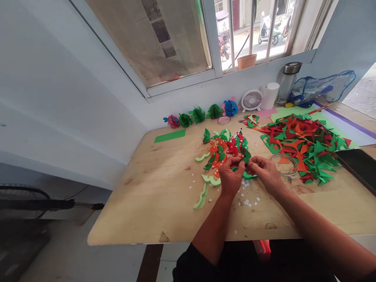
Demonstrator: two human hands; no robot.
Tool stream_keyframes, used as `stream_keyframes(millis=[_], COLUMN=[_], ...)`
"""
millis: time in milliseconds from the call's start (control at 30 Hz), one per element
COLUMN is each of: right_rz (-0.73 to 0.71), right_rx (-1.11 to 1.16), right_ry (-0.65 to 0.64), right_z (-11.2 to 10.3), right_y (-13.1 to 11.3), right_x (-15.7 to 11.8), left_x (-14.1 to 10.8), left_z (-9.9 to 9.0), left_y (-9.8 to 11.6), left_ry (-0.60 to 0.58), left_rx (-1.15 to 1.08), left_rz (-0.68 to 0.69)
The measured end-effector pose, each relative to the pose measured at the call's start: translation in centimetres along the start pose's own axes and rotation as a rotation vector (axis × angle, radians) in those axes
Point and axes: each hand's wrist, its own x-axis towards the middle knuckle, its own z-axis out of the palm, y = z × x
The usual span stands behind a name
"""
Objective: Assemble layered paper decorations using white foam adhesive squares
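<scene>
A pale wall sweeps across the left, and here is the desk, light wood, stretching out beneath a window with bars on its right side and a scooter parked outside! Over on the right, a big heap of paper scraps spreads in red, orange and green, with a clear blue-edged bag behind it against the wall. Mid-desk, a looser scatter of cut paper shapes, many dotted with white squares. A bottle with a metallic lid stands tall by the bag, and a dark phone lies at the heap's right edge.

Now to the hands, close together over the front of that scatter: the left hand pinches a dark green paper piece between thumb and fingers, raised just above the shapes. The right hand comes in at the piece's lower right side, fingertips bunched narrow; whether they grip it, I cannot tell.

A white fan sits by the wall, then a row of folded paper figures, a blue one at its right end. Right beside the right hand, a ring-shaped roll. And smallest of all, loose white bits speckle the wood below the hands!
</scene>
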Motion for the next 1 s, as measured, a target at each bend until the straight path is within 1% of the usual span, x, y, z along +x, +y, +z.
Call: stream_keyframes(millis=[200,400,667,800,1000], right_rz=[0.012,0.026,0.010,0.010,-0.056], right_rx=[0.023,0.065,0.042,0.043,-0.037], right_ry=[0.002,0.024,0.004,0.009,0.002], right_z=[-0.09,0.04,0.04,0.07,0.08], right_y=[0.27,0.22,0.05,0.14,0.29], right_x=[0.15,0.14,0.07,0.16,0.01], left_x=[-0.16,-0.06,-0.26,-0.28,-0.28], left_z=[0.16,0.29,0.34,0.38,0.34], left_y=[0.00,0.18,0.13,0.35,0.89], left_ry=[-0.005,0.025,0.029,0.041,0.074], left_rx=[0.048,0.022,0.048,0.059,0.056], left_rz=[0.024,-0.004,0.029,0.018,0.031])
